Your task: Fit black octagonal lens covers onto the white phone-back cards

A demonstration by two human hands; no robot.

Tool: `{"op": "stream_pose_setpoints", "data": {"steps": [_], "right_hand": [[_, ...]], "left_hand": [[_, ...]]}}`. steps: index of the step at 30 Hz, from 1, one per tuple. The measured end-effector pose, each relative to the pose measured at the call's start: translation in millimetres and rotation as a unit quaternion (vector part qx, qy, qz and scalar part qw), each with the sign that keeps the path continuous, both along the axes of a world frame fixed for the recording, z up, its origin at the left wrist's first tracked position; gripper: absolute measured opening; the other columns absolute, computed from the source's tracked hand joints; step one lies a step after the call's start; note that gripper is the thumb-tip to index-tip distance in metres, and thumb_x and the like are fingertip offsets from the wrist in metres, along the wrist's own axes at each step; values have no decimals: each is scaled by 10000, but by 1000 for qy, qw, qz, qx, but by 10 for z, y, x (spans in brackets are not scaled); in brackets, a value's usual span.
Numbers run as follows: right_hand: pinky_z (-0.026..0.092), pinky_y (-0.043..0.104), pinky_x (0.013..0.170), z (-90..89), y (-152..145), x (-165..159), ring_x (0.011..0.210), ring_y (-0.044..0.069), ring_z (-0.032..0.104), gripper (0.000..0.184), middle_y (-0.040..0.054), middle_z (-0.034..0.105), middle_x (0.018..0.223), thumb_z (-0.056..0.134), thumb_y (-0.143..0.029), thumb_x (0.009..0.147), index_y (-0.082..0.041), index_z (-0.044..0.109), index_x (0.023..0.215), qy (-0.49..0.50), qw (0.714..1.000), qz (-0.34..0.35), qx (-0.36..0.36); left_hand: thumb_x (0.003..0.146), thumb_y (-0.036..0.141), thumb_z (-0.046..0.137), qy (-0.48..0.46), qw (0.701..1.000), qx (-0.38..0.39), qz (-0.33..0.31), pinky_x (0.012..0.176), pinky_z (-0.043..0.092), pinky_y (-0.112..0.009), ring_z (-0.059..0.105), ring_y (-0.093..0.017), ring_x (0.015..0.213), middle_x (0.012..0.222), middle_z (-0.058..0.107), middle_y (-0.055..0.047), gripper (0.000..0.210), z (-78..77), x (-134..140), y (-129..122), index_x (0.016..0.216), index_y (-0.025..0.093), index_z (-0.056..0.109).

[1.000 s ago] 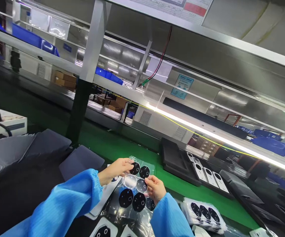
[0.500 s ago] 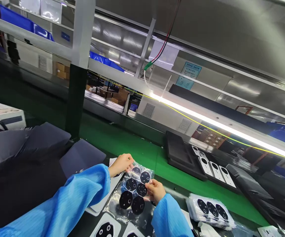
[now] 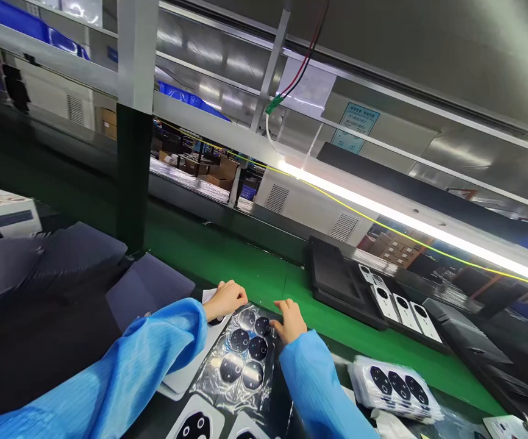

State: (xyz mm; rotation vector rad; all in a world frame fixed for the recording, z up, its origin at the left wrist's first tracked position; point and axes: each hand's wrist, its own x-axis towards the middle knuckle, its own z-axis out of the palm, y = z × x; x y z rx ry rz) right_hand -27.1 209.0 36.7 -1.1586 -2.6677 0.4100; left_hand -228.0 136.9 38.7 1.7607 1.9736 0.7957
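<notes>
A clear plastic film point(image 3: 231, 387) carrying several round black camera lens covers point(image 3: 239, 341) lies on the dark bench, flatter now. My left hand point(image 3: 225, 300) is closed at the film's far left corner, with its fingertips partly hidden. At the far right edge my right hand point(image 3: 290, 321) has its fingers apart, the thumb close to a lens cover and nothing in its grasp. White panels with black rounded camera patches, one of them a near white panel point(image 3: 179, 421), lie to the left and in front of the film.
A wrapped stack of white pieces with black ovals point(image 3: 396, 389) stands to the right. Farther back, a black tray point(image 3: 341, 286) and white panels point(image 3: 401, 310) rest beside the green surface. Dark purple-grey sheets point(image 3: 149, 289) lean at left, near a post point(image 3: 135, 122).
The film has come down flat from a raised, bent position. My right hand has let go of its edge and opened. My left hand stays at the far left corner.
</notes>
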Motion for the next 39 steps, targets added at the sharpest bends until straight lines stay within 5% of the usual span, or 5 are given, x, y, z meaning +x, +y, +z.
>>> {"op": "stream_pose_setpoints", "data": {"steps": [11,19,26,39], "right_hand": [[526,389,837,31,82,-704,967,184,619,216,60,619,1127,564,-309,925,-176,602,1091,-79,988,114,61],[538,356,808,-6,20,-668,933,165,623,176,55,625,1106,544,-290,937,-189,611,1066,-120,968,153,158],[541,343,802,-216,100,-603,920,154,622,150,54,626,1109,534,-271,942,-193,621,1036,-93,945,214,229],[552,294,704,-456,279,-540,823,132,629,137,36,641,1003,547,-269,936,-173,619,1002,2,944,198,264]], "left_hand": [[909,324,579,24,998,-51,-13,838,529,-431,619,-231,994,1183,603,-72,291,156,-22,-34,1156,171,574],[907,326,582,17,997,-76,-14,825,534,-424,624,-230,979,1172,607,-69,294,133,-44,13,1154,167,574],[908,320,582,9,997,-76,-6,830,533,-433,619,-231,995,1197,592,-78,313,-22,-50,147,1182,172,555],[908,325,582,26,996,-83,-9,826,534,-428,624,-230,982,1176,603,-71,302,15,-22,126,1164,167,567]]}}
